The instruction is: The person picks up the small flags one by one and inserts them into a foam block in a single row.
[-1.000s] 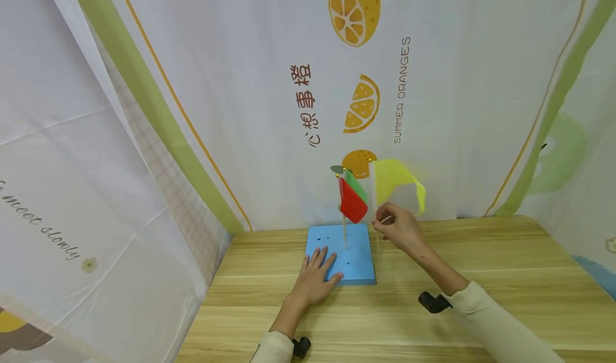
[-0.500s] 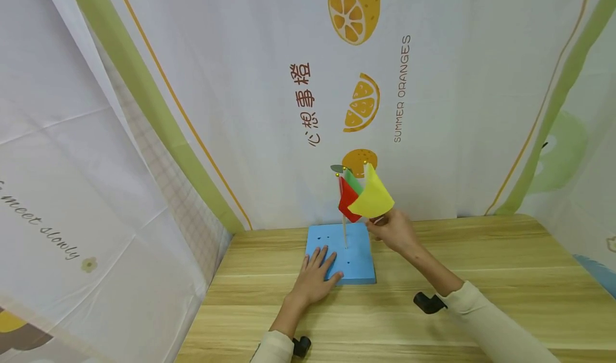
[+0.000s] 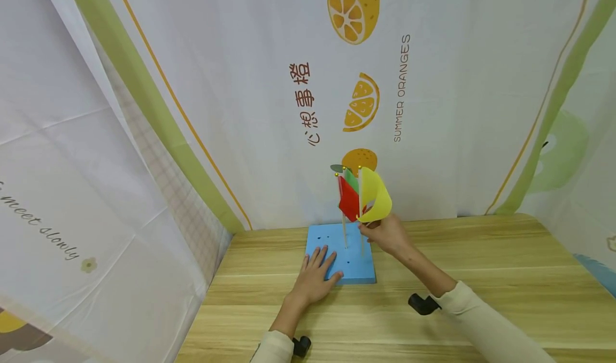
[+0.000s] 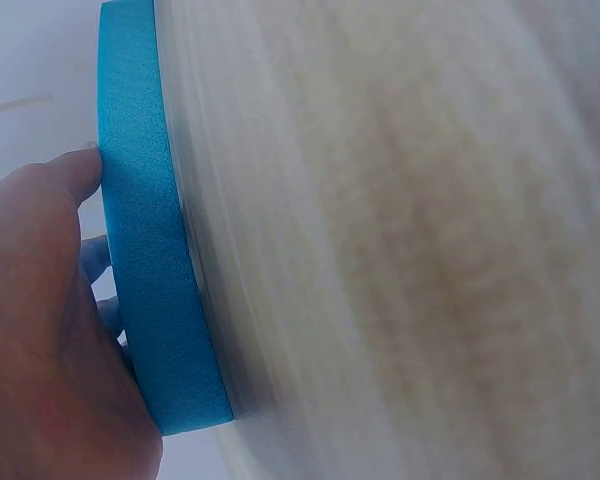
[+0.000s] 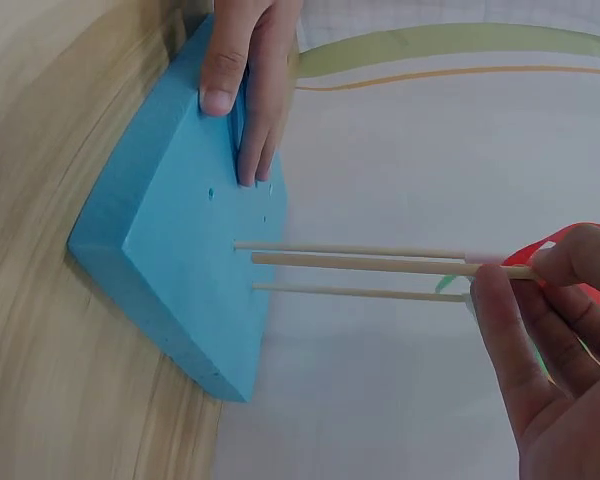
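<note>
A flat blue foam board [image 3: 358,272] lies on the wooden table. My left hand [image 3: 313,281] rests on its left part with fingers spread; in the left wrist view the thumb [image 4: 75,170] meets the board's edge. My right hand [image 3: 391,236] pinches the wooden stick [image 5: 380,264] of a yellow flag [image 3: 383,194], held upright over the board's right side. Whether the stick's lower end touches the board, I cannot tell. A red flag [image 3: 348,201] and a green flag [image 3: 352,178] stand in the board, just left of the yellow one and partly overlapping.
Several small holes dot the board, one of them a hole [image 3: 348,262] near its front. The wooden table [image 3: 481,277] extends to both sides. Behind it hangs a white curtain [image 3: 250,112] printed with oranges.
My right hand has carried the yellow flag leftward, from beside the board to over its right part. The yellow cloth has swung about. My left hand has stayed in place.
</note>
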`<move>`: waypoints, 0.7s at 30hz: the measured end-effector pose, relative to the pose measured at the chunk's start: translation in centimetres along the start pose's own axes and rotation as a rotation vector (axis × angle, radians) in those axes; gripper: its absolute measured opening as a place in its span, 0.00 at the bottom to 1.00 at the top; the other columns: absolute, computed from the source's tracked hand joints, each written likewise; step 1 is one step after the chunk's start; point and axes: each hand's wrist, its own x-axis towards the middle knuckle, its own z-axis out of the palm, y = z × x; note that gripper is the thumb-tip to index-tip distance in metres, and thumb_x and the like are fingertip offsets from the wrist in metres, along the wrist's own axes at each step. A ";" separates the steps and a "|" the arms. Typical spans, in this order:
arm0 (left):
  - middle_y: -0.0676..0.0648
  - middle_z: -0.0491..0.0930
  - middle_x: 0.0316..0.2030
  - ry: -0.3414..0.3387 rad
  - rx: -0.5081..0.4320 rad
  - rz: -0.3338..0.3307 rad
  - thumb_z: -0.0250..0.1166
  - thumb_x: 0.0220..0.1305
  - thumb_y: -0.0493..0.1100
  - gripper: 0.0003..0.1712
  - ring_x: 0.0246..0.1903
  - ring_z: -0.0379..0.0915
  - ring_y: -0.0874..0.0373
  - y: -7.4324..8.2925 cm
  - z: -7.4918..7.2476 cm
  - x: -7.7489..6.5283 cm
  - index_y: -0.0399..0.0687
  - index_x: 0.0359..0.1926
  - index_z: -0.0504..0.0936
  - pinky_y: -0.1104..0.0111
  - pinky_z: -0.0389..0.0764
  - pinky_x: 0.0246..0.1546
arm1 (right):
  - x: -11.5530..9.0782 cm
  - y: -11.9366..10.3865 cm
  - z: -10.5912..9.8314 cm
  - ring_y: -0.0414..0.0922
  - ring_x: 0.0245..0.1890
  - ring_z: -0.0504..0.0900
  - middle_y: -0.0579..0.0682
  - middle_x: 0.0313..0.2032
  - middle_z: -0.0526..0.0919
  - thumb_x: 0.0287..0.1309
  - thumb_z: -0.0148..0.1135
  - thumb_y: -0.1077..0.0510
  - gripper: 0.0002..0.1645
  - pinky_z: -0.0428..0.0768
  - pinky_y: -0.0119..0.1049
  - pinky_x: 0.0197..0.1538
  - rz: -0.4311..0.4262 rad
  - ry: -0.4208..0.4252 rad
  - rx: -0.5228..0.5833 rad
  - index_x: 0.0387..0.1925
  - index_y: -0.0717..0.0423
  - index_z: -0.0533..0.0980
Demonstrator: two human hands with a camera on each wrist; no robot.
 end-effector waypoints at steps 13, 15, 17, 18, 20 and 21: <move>0.40 0.54 0.85 0.003 0.005 -0.006 0.51 0.81 0.66 0.41 0.85 0.46 0.38 -0.1 0.1 0.2 0.51 0.83 0.64 0.39 0.49 0.84 | 0.2 -0.2 1.5 0.57 0.32 0.91 0.58 0.38 0.85 0.64 0.71 0.68 0.15 0.91 0.39 0.33 -0.013 -0.025 0.008 0.50 0.63 0.77; 0.40 0.55 0.84 0.003 0.003 -0.006 0.51 0.81 0.66 0.41 0.85 0.46 0.38 -0.1 0.1 0.1 0.51 0.83 0.64 0.39 0.49 0.84 | 0.2 -0.1 1.8 0.54 0.31 0.91 0.58 0.37 0.86 0.64 0.72 0.68 0.10 0.91 0.36 0.32 -0.030 -0.017 0.007 0.44 0.63 0.79; 0.41 0.55 0.84 0.001 0.005 -0.008 0.51 0.81 0.66 0.41 0.85 0.46 0.39 -0.1 0.1 0.1 0.51 0.83 0.64 0.39 0.49 0.84 | 0.3 -0.1 2.0 0.49 0.29 0.89 0.56 0.37 0.86 0.63 0.72 0.67 0.06 0.90 0.34 0.31 -0.034 -0.014 0.005 0.39 0.61 0.81; 0.41 0.55 0.85 0.000 0.006 -0.009 0.51 0.81 0.66 0.41 0.85 0.46 0.39 -0.1 0.1 0.1 0.51 0.83 0.64 0.39 0.48 0.84 | 0.3 0.0 2.1 0.47 0.29 0.89 0.56 0.36 0.86 0.64 0.72 0.67 0.05 0.90 0.33 0.31 -0.035 -0.015 -0.003 0.36 0.60 0.81; 0.41 0.55 0.84 0.000 0.008 -0.009 0.51 0.81 0.66 0.41 0.85 0.46 0.39 -0.1 0.1 0.1 0.51 0.83 0.64 0.39 0.49 0.84 | 0.3 0.0 2.4 0.47 0.30 0.89 0.55 0.36 0.86 0.64 0.72 0.67 0.05 0.90 0.32 0.32 -0.028 -0.021 -0.008 0.36 0.60 0.81; 0.41 0.55 0.85 -0.001 0.008 -0.009 0.51 0.81 0.66 0.41 0.85 0.46 0.39 -0.1 0.1 0.1 0.51 0.83 0.64 0.39 0.49 0.84 | 0.3 0.0 2.5 0.47 0.31 0.89 0.55 0.36 0.86 0.64 0.72 0.67 0.05 0.90 0.32 0.32 -0.024 -0.025 -0.008 0.36 0.60 0.81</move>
